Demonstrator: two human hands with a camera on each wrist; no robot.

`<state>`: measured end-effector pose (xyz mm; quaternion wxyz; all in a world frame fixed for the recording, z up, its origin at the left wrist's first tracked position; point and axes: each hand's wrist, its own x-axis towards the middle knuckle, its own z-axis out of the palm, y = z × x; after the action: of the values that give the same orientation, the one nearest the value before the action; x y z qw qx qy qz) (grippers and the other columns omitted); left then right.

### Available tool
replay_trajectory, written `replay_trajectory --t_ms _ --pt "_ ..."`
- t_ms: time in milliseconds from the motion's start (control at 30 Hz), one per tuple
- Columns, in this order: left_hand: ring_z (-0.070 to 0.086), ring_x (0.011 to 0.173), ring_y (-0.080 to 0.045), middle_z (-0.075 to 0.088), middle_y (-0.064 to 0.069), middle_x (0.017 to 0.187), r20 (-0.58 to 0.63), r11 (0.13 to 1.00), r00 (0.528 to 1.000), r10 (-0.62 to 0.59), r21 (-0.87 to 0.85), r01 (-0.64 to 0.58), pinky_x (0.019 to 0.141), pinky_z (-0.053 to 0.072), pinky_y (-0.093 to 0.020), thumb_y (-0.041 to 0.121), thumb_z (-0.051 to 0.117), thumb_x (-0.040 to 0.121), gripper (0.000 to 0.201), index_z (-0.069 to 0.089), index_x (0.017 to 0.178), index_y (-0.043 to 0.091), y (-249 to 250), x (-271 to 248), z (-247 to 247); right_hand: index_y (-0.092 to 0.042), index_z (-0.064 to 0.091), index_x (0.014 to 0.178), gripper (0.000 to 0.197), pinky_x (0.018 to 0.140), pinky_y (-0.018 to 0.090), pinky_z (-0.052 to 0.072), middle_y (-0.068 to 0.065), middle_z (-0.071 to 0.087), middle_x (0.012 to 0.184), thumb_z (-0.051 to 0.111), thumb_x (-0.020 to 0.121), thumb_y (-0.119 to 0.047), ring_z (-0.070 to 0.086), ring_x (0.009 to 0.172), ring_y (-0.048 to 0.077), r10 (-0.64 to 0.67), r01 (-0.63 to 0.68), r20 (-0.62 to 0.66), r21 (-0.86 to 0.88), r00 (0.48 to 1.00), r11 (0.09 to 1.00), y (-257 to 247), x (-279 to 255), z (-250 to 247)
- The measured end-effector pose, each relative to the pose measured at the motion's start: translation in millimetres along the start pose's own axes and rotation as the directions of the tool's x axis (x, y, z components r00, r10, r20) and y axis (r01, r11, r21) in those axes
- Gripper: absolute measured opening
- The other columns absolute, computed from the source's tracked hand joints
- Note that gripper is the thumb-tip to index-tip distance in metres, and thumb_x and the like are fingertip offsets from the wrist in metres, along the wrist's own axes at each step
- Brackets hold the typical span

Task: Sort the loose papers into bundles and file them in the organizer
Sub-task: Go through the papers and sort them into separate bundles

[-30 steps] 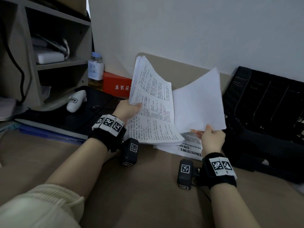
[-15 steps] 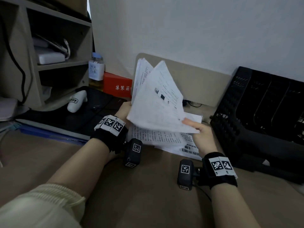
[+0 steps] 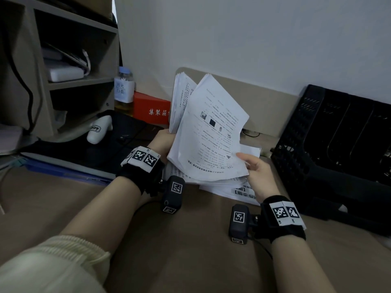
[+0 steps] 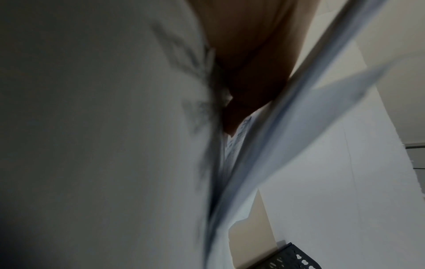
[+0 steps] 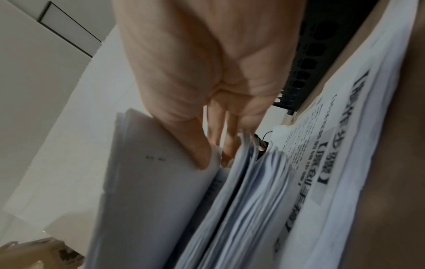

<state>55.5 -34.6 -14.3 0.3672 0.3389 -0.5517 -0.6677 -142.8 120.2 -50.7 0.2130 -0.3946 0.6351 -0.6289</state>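
Black plastic organizer (image 3: 338, 149) with perforated walls and slanted dividers sits just right of the right hand's fingers; its slots look dark, contents cannot be told. Wooden shelf unit (image 3: 69, 81) far left of the left hand holds a flat white box (image 3: 63, 73) and some loose items in its middle compartment. Left hand (image 3: 161, 142) grips an upright stack of papers (image 3: 179, 98) by its lower edge, fingers curled round it, mostly hidden behind the sheets; left wrist view is blurred, only a shadowed finger pressed between pages. Right hand (image 3: 257, 174) pinches the lower right corner of a thinner printed bundle (image 3: 211, 134), thumb on top and fingers underneath, per the right wrist view (image 5: 207, 91). That bundle is tilted and leans against the upright stack, thin white sheets with small print and a few small pictures, edges fanned. Under both hands more printed sheets (image 3: 243, 191) lie flat on the tan desk (image 3: 190, 250), bold black headings showing below the right fingers. Beyond the left fingers: red box (image 3: 151, 107), clear bottle (image 3: 124, 89) with blue cap and white label, white rounded gadget (image 3: 99, 129) on a black mat.
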Motion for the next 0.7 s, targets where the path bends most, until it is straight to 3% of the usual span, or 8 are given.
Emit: replay_trajectory --t_ms 167,267,300,333,433,533,633,700 --pt "0.063 0.108 -0.035 0.064 -0.022 0.121 -0.003 1.0 1.0 -0.012 0.02 0.012 0.095 0.051 -0.043 0.007 0.066 0.089 0.043 0.056 0.129 -0.003 2 -1 0 -0.024 0.07 0.103 0.039 0.071 0.025 0.049 0.0 0.067 0.114 0.058 0.085 0.009 0.06 0.089 0.012 -0.052 0.049 -0.021 -0.107 0.998 0.993 -1 -4 -2" --pt "0.07 0.086 -0.026 0.067 -0.02 0.108 0.015 1.0 1.0 -0.009 0.009 0.009 0.073 0.059 -0.03 0.001 0.061 0.09 0.038 0.055 0.127 -0.006 2 0 1 -0.02 0.074 0.094 0.026 0.086 0.034 0.053 -0.001 0.072 0.104 0.064 0.085 0.002 0.066 0.098 0.018 -0.117 0.1 -0.112 -0.146 0.987 0.984 0 -3 -5" --pt "0.069 0.081 -0.023 0.067 -0.02 0.106 0.01 1.0 1.0 -0.011 0.025 0.011 0.068 0.058 -0.028 0.001 0.06 0.091 0.036 0.056 0.126 -0.006 3 0 3 -0.019 0.076 0.088 0.019 0.086 0.036 0.054 0.0 0.074 0.098 0.068 0.083 -0.003 0.068 0.097 0.02 -0.128 0.104 -0.152 -0.159 0.98 0.982 1 -1 -7" --pt "0.069 0.085 -0.023 0.068 -0.02 0.109 0.001 0.999 1.0 -0.02 0.047 0.02 0.072 0.058 -0.032 0.004 0.062 0.091 0.034 0.057 0.124 -0.004 4 -1 4 -0.016 0.076 0.083 0.007 0.085 0.039 0.055 0.003 0.075 0.092 0.073 0.08 -0.011 0.07 0.094 0.022 -0.118 0.089 -0.196 -0.15 0.973 0.985 2 0 -7" --pt "0.067 0.103 -0.031 0.069 -0.013 0.115 -0.005 0.996 0.997 -0.079 0.048 0.079 0.092 0.053 -0.052 0.02 0.069 0.088 0.036 0.061 0.121 0.006 8 -3 7 -0.002 0.07 0.077 0.033 0.082 0.046 0.055 0.016 0.073 0.087 0.079 0.072 -0.033 0.071 0.086 0.027 -0.105 0.082 -0.284 -0.093 0.953 0.992 3 3 -5" --pt "0.066 0.105 -0.03 0.069 -0.011 0.115 -0.017 0.996 0.997 -0.074 0.056 0.075 0.092 0.053 -0.052 0.02 0.067 0.089 0.037 0.06 0.123 0.007 8 -2 9 0.007 0.063 0.073 0.043 0.067 0.036 0.046 0.025 0.067 0.074 0.077 0.076 -0.033 0.058 0.065 0.016 -0.186 0.179 -0.262 -0.051 0.947 0.983 -10 1 2" --pt "0.067 0.105 -0.03 0.069 -0.012 0.117 -0.027 0.997 0.998 -0.061 0.043 0.062 0.091 0.054 -0.052 0.021 0.068 0.09 0.039 0.06 0.125 0.006 6 -2 12 0.005 0.061 0.069 0.033 0.061 0.032 0.045 0.005 0.061 0.053 0.071 0.085 -0.022 0.058 0.046 0.006 -0.258 0.251 -0.214 -0.06 0.942 0.966 -26 -5 17" --pt "0.067 0.105 -0.031 0.069 -0.011 0.117 -0.01 0.997 0.998 -0.059 0.048 0.06 0.092 0.053 -0.053 0.025 0.07 0.087 0.043 0.06 0.125 0.007 4 -2 13 0.007 0.059 0.066 0.037 0.058 0.025 0.047 0.0 0.061 0.047 0.069 0.088 -0.02 0.062 0.045 0.006 -0.289 0.277 -0.168 -0.096 0.942 0.956 -30 -9 28"
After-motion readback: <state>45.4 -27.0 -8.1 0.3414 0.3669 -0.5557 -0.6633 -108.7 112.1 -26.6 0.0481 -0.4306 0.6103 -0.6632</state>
